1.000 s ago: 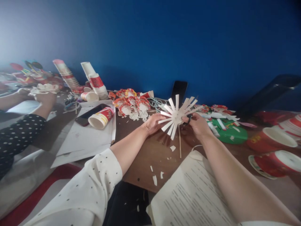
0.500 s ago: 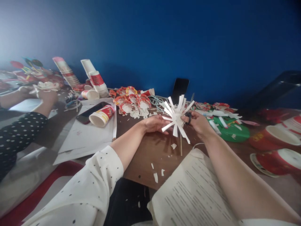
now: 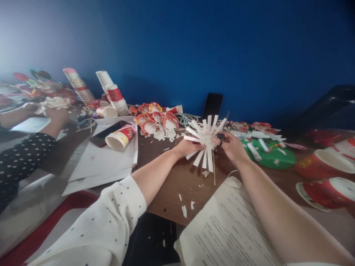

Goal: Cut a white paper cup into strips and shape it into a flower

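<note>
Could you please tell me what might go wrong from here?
The scissors in the right hand sit right beside the cutout, so a strip might get nicked or torn.
The left hand grips among thin, splayed strips, which could bend or crease.
The cup lies on its side on the papers, so a bump might set it rolling.

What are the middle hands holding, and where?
The left hand holds white paper by its left strips; the right hand holds it near the middle, and scissors by the handles.
</note>
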